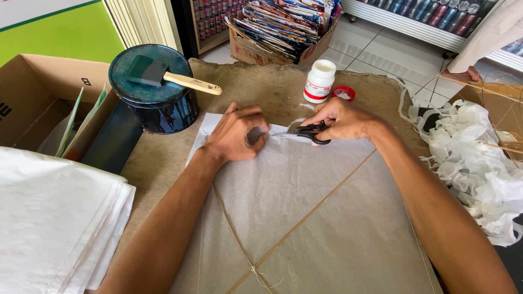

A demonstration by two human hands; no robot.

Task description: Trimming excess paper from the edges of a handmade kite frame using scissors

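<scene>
A thin grey-white sheet of paper (305,207) lies on a brown work surface (261,81), with thin crossed sticks (294,228) tied on top of it. My left hand (234,133) presses down on the paper's far edge, fingers curled. My right hand (340,120) holds black-handled scissors (305,132), their blades pointing left toward my left hand at the paper's edge. A small paper strip curls up by the blades.
A dark blue round tin (155,90) carries a foam brush (163,76) at the back left. A white glue bottle (320,80) and its red cap (344,93) stand behind my hands. Crumpled white scraps (474,158) lie right, stacked white sheets (49,223) left, a cardboard box (43,92) far left.
</scene>
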